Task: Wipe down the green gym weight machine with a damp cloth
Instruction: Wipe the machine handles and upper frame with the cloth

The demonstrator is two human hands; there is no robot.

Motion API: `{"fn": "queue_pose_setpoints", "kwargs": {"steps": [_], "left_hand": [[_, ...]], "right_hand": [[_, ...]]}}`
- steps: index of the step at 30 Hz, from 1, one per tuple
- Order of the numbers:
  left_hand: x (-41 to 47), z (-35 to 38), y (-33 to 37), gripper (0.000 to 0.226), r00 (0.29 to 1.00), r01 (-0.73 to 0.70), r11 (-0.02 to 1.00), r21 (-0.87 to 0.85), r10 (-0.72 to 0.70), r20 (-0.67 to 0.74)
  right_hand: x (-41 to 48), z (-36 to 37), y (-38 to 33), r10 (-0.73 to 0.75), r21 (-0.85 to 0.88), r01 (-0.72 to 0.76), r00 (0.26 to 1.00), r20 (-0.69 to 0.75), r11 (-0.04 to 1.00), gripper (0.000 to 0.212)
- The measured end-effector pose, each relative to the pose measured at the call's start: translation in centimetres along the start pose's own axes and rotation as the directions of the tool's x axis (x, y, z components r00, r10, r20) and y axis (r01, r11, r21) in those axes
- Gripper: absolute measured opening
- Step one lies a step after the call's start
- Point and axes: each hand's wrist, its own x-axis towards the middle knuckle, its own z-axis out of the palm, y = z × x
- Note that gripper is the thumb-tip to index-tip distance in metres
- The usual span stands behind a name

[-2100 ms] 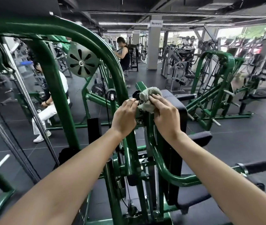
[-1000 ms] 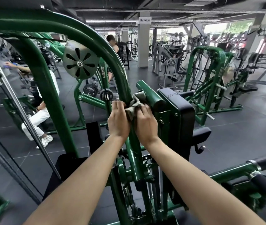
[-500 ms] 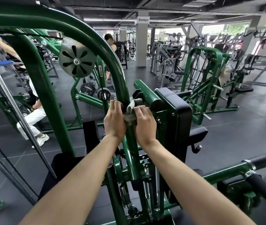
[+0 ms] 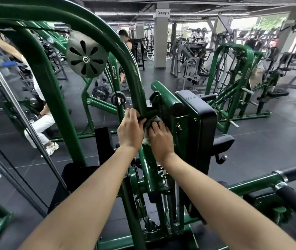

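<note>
We are gripping the curved green steel tube of the weight machine [image 4: 134,82] with our left hand [image 4: 130,131], fingers wrapping round it, while our right hand [image 4: 160,138] is pressing the crumpled grey cloth [image 4: 150,123] against the frame just right of that tube, fingers curling over it. The black padded backrest [image 4: 200,120] is standing just to the right.

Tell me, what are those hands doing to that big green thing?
A person is cleaning a green gym machine. The right hand presses a grey cloth against the frame, beside the black pad. The left hand grips the green bar next to it.
</note>
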Motion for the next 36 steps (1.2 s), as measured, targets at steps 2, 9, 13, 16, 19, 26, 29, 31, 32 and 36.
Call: {"fn": "queue_pose_setpoints", "kwargs": {"steps": [2, 9, 13, 16, 19, 26, 29, 31, 32, 36], "left_hand": [[0.0, -0.1, 0.0, 0.021, 1.0, 0.007, 1.0, 0.01, -0.007, 0.026], [-0.5, 0.3, 0.1, 0.018, 0.996, 0.071, 0.997, 0.034, -0.072, 0.046], [-0.8, 0.7, -0.1, 0.02, 0.998, 0.05, 0.999, 0.011, -0.05, 0.037], [-0.8, 0.7, -0.3, 0.022, 0.998, 0.038, 0.999, 0.005, -0.038, 0.041], [-0.6, 0.4, -0.5, 0.023, 0.998, 0.022, 1.0, 0.017, -0.023, 0.058], [-1.1, 0.4, -0.1, 0.017, 0.995, 0.055, 0.998, 0.011, -0.056, 0.078], [-1.3, 0.4, 0.0, 0.018, 0.993, 0.082, 0.997, -0.004, -0.082, 0.085], [-1.2, 0.2, 0.0, 0.016, 0.991, 0.088, 0.996, -0.025, -0.085, 0.099], [-1.1, 0.0, 0.0, 0.017, 0.99, 0.087, 0.996, -0.033, -0.083, 0.111], [-0.6, -1.1, -0.6, 0.017, 0.978, 0.07, 0.996, -0.054, -0.058, 0.199]], "right_hand": [[0.7, -0.6, 0.9, -0.048, 0.02, 0.048, 0.999, -0.011, 0.999, 0.031], [1.2, 0.0, -0.2, 0.124, 0.164, -0.103, 0.984, -0.128, 0.981, 0.025], [-2.2, 2.3, 0.3, -0.01, -0.048, 0.019, 0.985, 0.17, 0.999, 0.045], [-4.1, 3.0, -0.1, 0.113, -0.05, -0.102, 0.928, 0.355, 0.994, 0.034], [-3.3, 1.9, -1.2, 0.293, 0.149, -0.352, 0.902, 0.316, 0.924, 0.031], [-0.4, -1.4, -0.7, 0.382, 0.42, -0.293, 0.913, -0.144, 0.859, 0.038], [0.2, -0.8, -1.1, 0.307, 0.303, -0.262, 0.945, -0.111, 0.916, 0.042], [-0.9, 0.5, -1.7, 0.253, 0.247, -0.238, 0.967, -0.032, 0.94, 0.046], [-1.6, 0.9, -2.0, 0.255, 0.231, -0.251, 0.967, 0.015, 0.94, 0.047], [-3.4, 1.4, -1.7, 0.303, 0.309, -0.344, 0.937, 0.174, 0.886, 0.042]]}}
